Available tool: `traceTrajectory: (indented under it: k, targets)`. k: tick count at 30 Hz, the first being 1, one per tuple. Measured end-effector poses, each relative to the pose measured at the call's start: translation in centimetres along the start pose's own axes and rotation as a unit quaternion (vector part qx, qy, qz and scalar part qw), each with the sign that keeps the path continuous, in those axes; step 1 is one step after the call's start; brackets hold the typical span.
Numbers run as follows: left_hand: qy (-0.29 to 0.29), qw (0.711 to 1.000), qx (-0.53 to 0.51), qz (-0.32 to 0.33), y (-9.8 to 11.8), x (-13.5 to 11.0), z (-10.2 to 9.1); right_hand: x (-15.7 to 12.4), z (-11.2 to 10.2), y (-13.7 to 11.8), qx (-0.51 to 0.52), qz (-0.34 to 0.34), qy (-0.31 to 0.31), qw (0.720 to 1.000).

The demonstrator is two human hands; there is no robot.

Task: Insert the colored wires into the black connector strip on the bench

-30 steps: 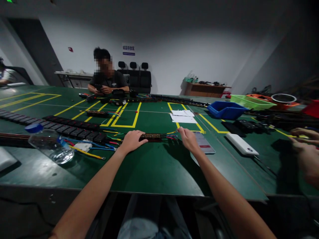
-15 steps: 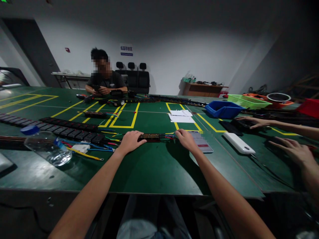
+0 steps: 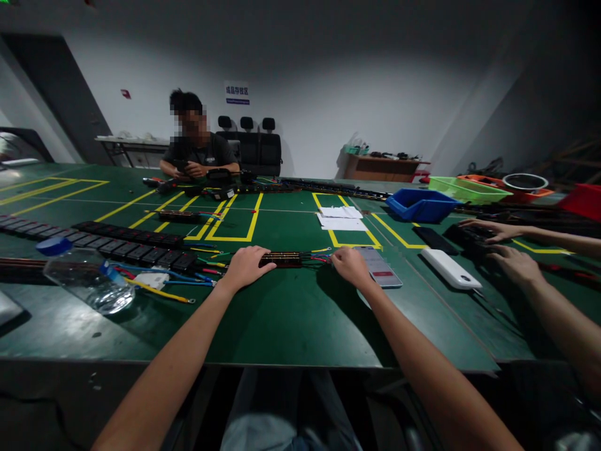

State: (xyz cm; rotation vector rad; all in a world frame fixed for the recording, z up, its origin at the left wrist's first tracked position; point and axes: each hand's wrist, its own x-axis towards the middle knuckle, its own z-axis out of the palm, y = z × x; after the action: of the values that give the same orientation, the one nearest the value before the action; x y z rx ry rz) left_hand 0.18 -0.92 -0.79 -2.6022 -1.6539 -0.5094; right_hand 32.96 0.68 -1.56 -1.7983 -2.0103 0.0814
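My left hand (image 3: 248,268) lies over the left end of a short black strip with copper-coloured lines (image 3: 287,259), its fingers curled around it and the thumb along the near side. Thin coloured wires (image 3: 319,257) come out of the strip's right end. My right hand (image 3: 351,267) is closed at the tips of these wires; the fingertips are partly hidden. Just behind the right hand lies a phone (image 3: 385,270) with a lit screen. To the left of my left hand are black segmented strips (image 3: 150,255) with thick lugged cables, one of them a yellow cable (image 3: 171,295).
A clear water bottle (image 3: 89,275) lies tilted at the left. White papers (image 3: 342,219), a white power bank (image 3: 451,270) and a blue bin (image 3: 420,205) are to the right. A co-worker's hands (image 3: 514,260) work at the far right. Another person (image 3: 200,150) sits across the table.
My right hand has turned and closed further at the wire ends; the left hand stays put. The co-worker's near hand at the right has moved forward to the dark item.
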Motion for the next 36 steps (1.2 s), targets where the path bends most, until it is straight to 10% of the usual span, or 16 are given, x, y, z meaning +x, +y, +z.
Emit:
traceTrajectory:
  k: [6, 13, 22, 31, 36]
  targets:
    - [-0.003, 1.000, 0.008, 0.004, -0.1, 0.1, 0.0, 0.1, -0.7, 0.1, 0.029, 0.020, 0.063, 0.997]
    - [-0.010, 1.000, 0.006, -0.005, 0.2, 0.1, -0.4, 0.0, 0.3, 0.0, -0.005, 0.024, -0.072, 0.997]
    - [-0.003, 1.000, 0.004, -0.004, 0.1, 0.1, -0.3, 0.1, -0.2, -0.2, 0.017, 0.040, 0.008, 0.999]
    - [0.002, 1.000, 0.004, 0.000, -0.2, 0.2, -0.1, -0.1, 0.9, 0.6, 0.008, 0.003, -0.094, 0.996]
    - [0.006, 1.000, 0.010, 0.003, -0.3, 0.2, 0.0, 0.0, 0.2, 0.1, 0.003, 0.027, -0.027, 0.999]
